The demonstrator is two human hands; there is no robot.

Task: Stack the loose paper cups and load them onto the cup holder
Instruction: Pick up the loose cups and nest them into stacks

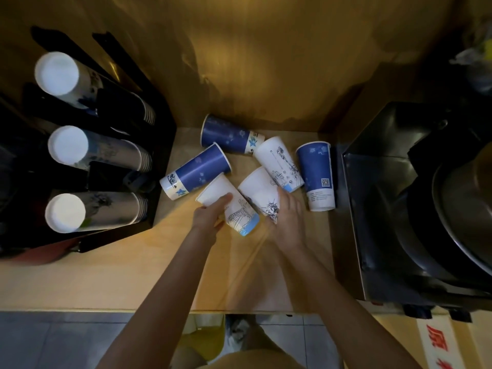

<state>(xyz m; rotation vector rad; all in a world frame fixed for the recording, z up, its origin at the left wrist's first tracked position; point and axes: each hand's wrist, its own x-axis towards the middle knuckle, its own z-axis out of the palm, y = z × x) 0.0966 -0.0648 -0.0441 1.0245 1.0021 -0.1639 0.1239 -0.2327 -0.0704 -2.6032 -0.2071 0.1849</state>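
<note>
Several loose paper cups lie on their sides on the wooden counter (119, 267). My left hand (210, 214) grips a white cup with a blue base (234, 209) near its mouth. My right hand (288, 217) holds another white cup (259, 193) printed with a statue drawing. A third white cup (279, 163) lies just behind them. Blue cups lie at the back (229, 135), at the left (195, 171) and at the right (316, 174). The black cup holder (159, 145) stands at the left, with three stacks of cups (90, 147) in its slots.
A black machine (386, 209) with a round metal pan (466, 209) stands along the right edge of the counter, close to the right blue cup. A brown wall rises behind the cups. Grey floor tiles and a bag show below the counter's front edge.
</note>
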